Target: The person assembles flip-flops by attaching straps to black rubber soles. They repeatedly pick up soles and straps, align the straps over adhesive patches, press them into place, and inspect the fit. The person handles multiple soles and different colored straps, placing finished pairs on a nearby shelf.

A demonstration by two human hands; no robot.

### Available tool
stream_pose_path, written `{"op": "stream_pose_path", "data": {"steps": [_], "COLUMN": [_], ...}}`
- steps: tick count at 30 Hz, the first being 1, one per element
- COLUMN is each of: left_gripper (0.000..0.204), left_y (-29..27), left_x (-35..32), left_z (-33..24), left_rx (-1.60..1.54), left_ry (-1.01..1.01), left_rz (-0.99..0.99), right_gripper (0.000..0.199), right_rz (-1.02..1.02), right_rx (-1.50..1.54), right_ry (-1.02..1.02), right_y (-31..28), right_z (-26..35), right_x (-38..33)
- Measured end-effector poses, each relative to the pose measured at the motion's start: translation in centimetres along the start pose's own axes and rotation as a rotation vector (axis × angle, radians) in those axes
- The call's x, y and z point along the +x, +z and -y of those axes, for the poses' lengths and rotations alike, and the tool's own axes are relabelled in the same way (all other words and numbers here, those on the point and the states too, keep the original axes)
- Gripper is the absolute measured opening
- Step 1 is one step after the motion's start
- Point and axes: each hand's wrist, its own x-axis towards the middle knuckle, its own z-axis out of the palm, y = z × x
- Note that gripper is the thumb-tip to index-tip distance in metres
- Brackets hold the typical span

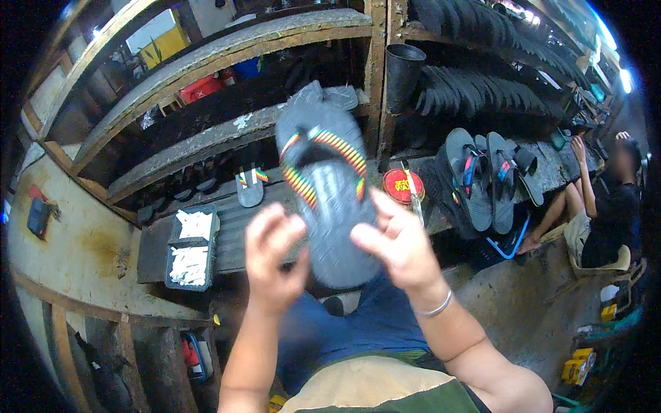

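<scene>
A dark grey flip-flop [339, 253] with red, yellow and green striped straps is held up in front of me, slightly blurred, its toe end pointing away. My right hand [401, 251], a metal bangle at its wrist, grips the right edge with the thumb on the footbed. Beside the left edge is my left hand [275, 251], its blurred fingers curved and apart from the thumb, with nothing visible in between. On the bench [224, 224] behind it lies a smaller sandal [250, 190] with similar striped straps.
A divided dark tray [170, 260] of white pieces stands at the left. Right of the flip-flop are a red round lid [402, 186] with a thin tool across it, and several sandals [468, 186]. Wooden shelves [227, 51] rise behind. Another person [613, 199] sits far right.
</scene>
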Motion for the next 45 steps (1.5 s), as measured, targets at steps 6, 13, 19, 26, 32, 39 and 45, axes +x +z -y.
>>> {"op": "stream_pose_path", "data": {"steps": [6, 13, 19, 26, 32, 39, 45], "left_gripper": [0.059, 0.036, 0.036, 0.044, 0.103, 0.105, 0.116], "left_y": [10.5, 11.8, 13.4, 7.9, 5.9, 3.6, -2.9], "left_x": [11.6, 14.0, 12.7, 6.7, -3.9, -3.5, -12.0], "left_z": [13.9, 17.7, 17.5, 19.3, 26.0, 25.0, 12.1], "left_rx": [0.178, 0.013, 0.224, 0.259, 0.483, 0.086, -1.036], "left_ry": [-0.049, -0.111, -0.120, -0.112, -0.771, -0.690, -0.948], "left_rz": [-0.011, -0.412, -0.081, -0.132, -0.198, -0.163, -0.107], "right_gripper": [0.051, 0.040, 0.052, 0.063, 0.033, 0.030, 0.064], "right_rz": [0.067, -0.013, -0.330, -0.516, -0.247, 0.081, -0.070], "right_rx": [0.002, -0.080, -0.712, -1.663, -0.663, -0.419, 0.130], "right_ry": [-0.150, -0.083, -0.092, -0.145, -0.290, 0.295, 0.467], "right_y": [-5.9, -5.1, -6.2, -5.0, -2.0, -3.3, -7.0], "right_z": [3.5, 4.6, 0.7, 1.6, -5.3, -12.5, -14.0], "right_x": [5.7, 14.8, 27.4, 27.4, 14.2, 7.0, 4.4]}}
